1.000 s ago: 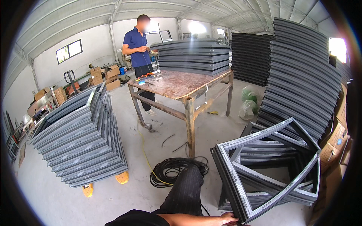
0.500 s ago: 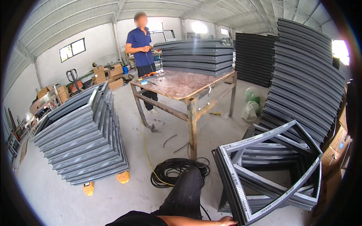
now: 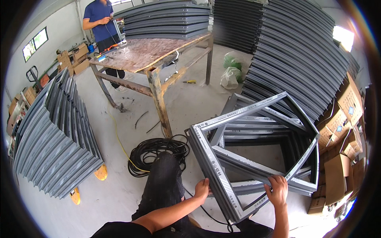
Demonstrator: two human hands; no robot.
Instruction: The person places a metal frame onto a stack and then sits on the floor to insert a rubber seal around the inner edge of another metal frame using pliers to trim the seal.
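A dark grey metal window frame (image 3: 216, 168), with pale film strips along its face, lies askew on top of a pile of similar frames at my right. My left hand (image 3: 203, 190) is closed around the outer edge of its left side. Over its near right side, my right hand (image 3: 277, 189) curls with the fingers gripping the bar. Through the opening, a lower frame (image 3: 254, 164) shows, turned at a different angle. The palm side of each hand is hidden.
A rusty-legged work table (image 3: 135, 55) carries stacked frames (image 3: 162, 22), with a co-worker (image 3: 97, 20) behind it. A black cable coil (image 3: 137, 156) lies by my knee. Tall frame stacks (image 3: 293, 55) and cardboard boxes (image 3: 337, 127) stand right; another frame stack (image 3: 55, 135) stands left.
My view has swung right and down. My right hand has come into view and holds the top frame's near right side. My left hand now grips further up the left side.
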